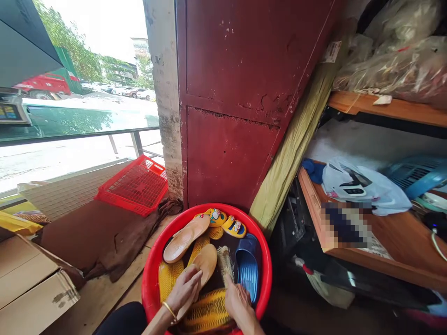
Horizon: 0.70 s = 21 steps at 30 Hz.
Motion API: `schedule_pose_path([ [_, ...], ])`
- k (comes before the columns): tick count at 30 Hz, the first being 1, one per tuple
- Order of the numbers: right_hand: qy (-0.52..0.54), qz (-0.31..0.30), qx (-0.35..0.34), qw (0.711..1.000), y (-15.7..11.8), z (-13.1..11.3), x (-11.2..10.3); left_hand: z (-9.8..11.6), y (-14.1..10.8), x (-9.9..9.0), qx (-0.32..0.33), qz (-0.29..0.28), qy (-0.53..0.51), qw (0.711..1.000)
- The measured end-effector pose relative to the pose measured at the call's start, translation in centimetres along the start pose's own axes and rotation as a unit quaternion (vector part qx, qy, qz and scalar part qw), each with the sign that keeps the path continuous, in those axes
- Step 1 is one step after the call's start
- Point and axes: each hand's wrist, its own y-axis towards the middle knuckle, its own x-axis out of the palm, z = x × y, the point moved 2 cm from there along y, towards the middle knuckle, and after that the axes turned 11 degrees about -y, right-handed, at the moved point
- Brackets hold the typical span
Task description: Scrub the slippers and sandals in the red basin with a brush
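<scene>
A round red basin [148, 279] holds dark water and several slippers. My left hand [186, 284], a gold bangle on its wrist, is closed around the middle of a tan slipper [206, 261]. In my right hand [238, 298] is a scrub brush [225, 261] with pale bristles, just right of that slipper. Another tan slipper [185, 239] lies at the basin's left side. A blue slide sandal [247, 267] rests along the right wall. Yellow slippers [206, 309] lie beneath my hands, soles up. Small yellow-and-blue slides [234, 226] with cartoon figures sit at the far rim.
A dark red metal door [230, 153] stands right behind the basin, with a rolled greenish sheet [289, 149] leaning against it. To the left are a red plastic crate [136, 186] and a cardboard box [31, 279]. Wooden shelves [394, 251] with bags stand on the right.
</scene>
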Motion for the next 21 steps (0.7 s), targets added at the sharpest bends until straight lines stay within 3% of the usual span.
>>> schedule_pose_path([
  [1, 0.030, -0.055, 0.014, 0.998, 0.2, -0.1, -0.3, 0.1, -0.4, -0.9, 0.040, -0.022, 0.047, 0.998],
  [2, 0.046, -0.070, 0.016, 0.996, 0.4, -0.2, -0.7, 0.1, -0.8, -1.8, 0.073, -0.030, 0.098, 0.992],
  [6, 0.085, -0.080, 0.027, 0.993, 0.4, 0.8, -1.2, -0.3, -2.2, -3.9, 0.205, 0.016, 0.284, 0.937],
  [9, 0.090, -0.057, 0.010, 0.994, -1.5, 0.9, -1.0, -1.2, -2.7, -4.2, 0.221, 0.056, 0.412, 0.882],
  [11, 0.068, -0.064, -0.025, 0.995, -2.9, 0.3, -0.9, -1.9, -2.7, -4.2, 0.211, 0.067, 0.448, 0.866],
  [14, 0.014, -0.098, -0.047, 0.994, -3.2, -1.5, -1.5, -3.0, -2.1, -4.2, 0.198, 0.047, 0.411, 0.889],
  [18, -0.009, -0.097, -0.013, 0.995, 0.4, -3.7, -3.6, -3.4, -1.9, -3.8, 0.194, 0.039, 0.366, 0.909],
  [21, -0.002, -0.091, -0.014, 0.996, 1.9, -4.2, -4.9, -3.0, -2.3, -4.0, 0.199, 0.072, 0.346, 0.914],
])
